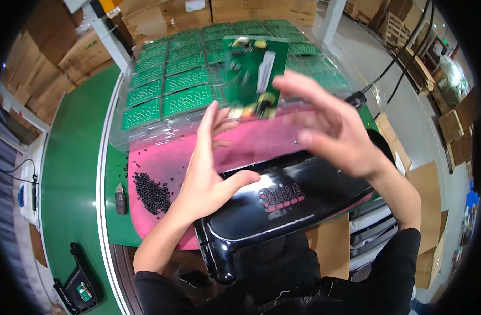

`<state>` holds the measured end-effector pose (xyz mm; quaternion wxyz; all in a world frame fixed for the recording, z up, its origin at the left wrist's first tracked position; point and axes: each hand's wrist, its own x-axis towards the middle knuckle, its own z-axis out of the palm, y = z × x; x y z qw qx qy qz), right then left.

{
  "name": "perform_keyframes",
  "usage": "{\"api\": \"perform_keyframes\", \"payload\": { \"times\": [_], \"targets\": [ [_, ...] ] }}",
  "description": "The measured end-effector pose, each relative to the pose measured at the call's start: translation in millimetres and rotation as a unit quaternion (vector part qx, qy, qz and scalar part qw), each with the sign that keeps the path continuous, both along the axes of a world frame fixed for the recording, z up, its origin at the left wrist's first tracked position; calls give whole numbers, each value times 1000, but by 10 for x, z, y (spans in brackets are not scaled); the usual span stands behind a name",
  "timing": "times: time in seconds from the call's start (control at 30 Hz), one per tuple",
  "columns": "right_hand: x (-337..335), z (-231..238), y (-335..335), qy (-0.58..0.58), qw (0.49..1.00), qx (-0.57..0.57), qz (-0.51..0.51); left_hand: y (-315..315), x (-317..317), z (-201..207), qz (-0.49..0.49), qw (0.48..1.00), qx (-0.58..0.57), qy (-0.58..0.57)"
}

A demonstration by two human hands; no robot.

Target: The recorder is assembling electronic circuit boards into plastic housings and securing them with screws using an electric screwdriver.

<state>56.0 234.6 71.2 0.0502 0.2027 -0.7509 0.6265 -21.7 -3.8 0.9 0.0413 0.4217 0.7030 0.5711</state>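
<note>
A green circuit board (246,79) with yellow and black parts and a white strip stands tilted in the air between my hands, blurred by motion. My left hand (201,173) has its fingers spread and its thumb stretched out, with the fingertips close by the board's lower left corner. Fingers apart and smeared, my right hand (340,126) reaches the board's right edge with its fingertips; whether it grips the board cannot be made out. Below both hands lies a glossy black plastic housing (246,220) with a group of rectangular slots, partly covered by my left hand.
Clear trays (169,126) of green circuit boards cover the far side. Small black pieces (152,194) are heaped on the pink mat (140,220). Beside it lies a small dark block (121,199). Another black housing (80,283) rests lower left. A black cable connector (356,100) hangs right.
</note>
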Motion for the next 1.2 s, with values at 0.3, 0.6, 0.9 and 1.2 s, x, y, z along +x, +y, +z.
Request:
{"api": "perform_keyframes", "payload": {
  "times": [0.3,0.6,0.9,1.2],
  "targets": [
    [587,-134,20,269,878,347,-189,-33,238,289,-265,927,-89,-251],
    [1131,-386,-84,135,917,353,-131,-7,334,179,-414,840,-277,-216],
    [1140,-528,105,-147,968,111,-171,28,283,159,-243,939,-200,-137],
    [978,-680,271,-232,967,31,-100,20,294,103,-183,949,-253,-44]
  ]
}}
